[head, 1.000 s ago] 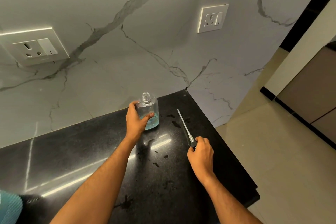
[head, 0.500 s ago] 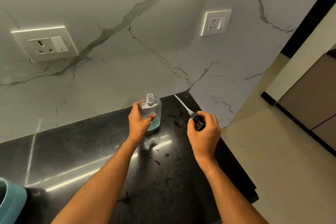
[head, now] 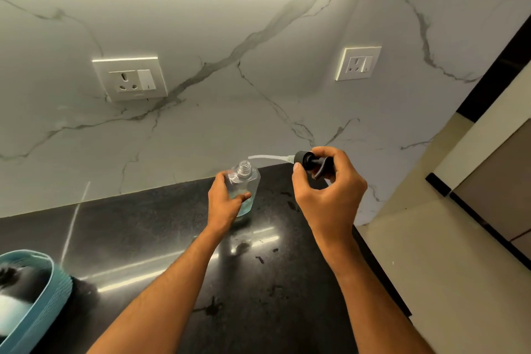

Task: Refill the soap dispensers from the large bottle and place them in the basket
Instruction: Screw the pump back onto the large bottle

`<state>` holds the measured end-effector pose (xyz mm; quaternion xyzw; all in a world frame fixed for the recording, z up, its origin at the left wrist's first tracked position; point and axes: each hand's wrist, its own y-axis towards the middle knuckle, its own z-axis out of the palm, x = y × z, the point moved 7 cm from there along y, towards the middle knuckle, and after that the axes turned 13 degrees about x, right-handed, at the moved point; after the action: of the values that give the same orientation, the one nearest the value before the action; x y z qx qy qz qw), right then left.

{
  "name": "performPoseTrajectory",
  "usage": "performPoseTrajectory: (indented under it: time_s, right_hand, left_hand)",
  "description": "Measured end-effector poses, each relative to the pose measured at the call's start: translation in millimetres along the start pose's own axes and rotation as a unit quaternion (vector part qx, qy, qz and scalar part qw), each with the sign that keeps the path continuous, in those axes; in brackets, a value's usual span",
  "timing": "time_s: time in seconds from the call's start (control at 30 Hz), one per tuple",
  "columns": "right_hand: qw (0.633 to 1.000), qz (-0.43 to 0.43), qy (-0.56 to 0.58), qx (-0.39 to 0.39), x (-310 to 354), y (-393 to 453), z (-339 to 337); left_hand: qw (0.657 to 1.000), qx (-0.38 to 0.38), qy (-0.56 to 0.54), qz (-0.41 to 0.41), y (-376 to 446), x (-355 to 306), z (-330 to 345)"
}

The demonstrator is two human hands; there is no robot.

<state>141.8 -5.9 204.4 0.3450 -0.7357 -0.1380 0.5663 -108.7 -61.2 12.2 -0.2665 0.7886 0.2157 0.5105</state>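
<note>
1. While the left hand (head: 227, 204) grips the clear soap dispenser (head: 244, 184) upright on the black counter (head: 143, 238), fingers and thumb curled round its body, the right hand (head: 327, 190) holds the black pump head (head: 309, 162) up in the air just to the right of the bottle's mouth.
2. From the pump's collar the pale dip tube (head: 267, 157) runs out roughly level toward the left, its tip just above and beside the open neck, not yet inside it.
3. Only a shallow layer of bluish soap shows at the bottom of the dispenser, so whether it counts as refilled is hard to judge; the large bottle is not in view.
4. My reading is that the step in hand is refitting the pump.
5. The next move calls for tipping the pump so the tube points down, threading the tip into the narrow neck, then seating and twisting the collar while the left hand braces the bottle.
6. At the lower left edge sits the blue basket (head: 54, 293), well apart from the dispenser, with something dark and white already inside.
</note>
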Motion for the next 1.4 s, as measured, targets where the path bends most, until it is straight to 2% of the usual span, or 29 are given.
performPoseTrajectory:
  time_s: [0.33, 0.57, 0.8, 1.2, 1.4]
  right_hand:
    - [0.999, -0.007, 0.003, 0.045, 27.3, -3.8, 7.5]
    - [0.996, -0.014, -0.028, 0.087, 33.0, 3.6, 23.8]
    - [0.99, -0.026, -0.063, 0.126, 27.9, 18.1, 49.2]
    - [0.968, -0.034, -0.084, 0.236, 10.2, 0.7, 99.8]
    - [0.968, -0.025, -0.078, 0.237, 9.2, -8.0, 106.4]
  left_hand:
    - [1.0, -0.007, 0.01, -0.007, -8.7, -3.1, -24.3]
    - [1.0, 0.01, 0.004, 0.019, -22.4, -14.1, -20.4]
    - [0.998, 0.026, 0.005, 0.055, -43.7, -28.9, -20.8]
    - [0.995, 0.038, -0.009, 0.087, -76.8, -48.2, -33.8]
    - [0.995, 0.04, -0.023, 0.089, -86.8, -47.5, -40.8]
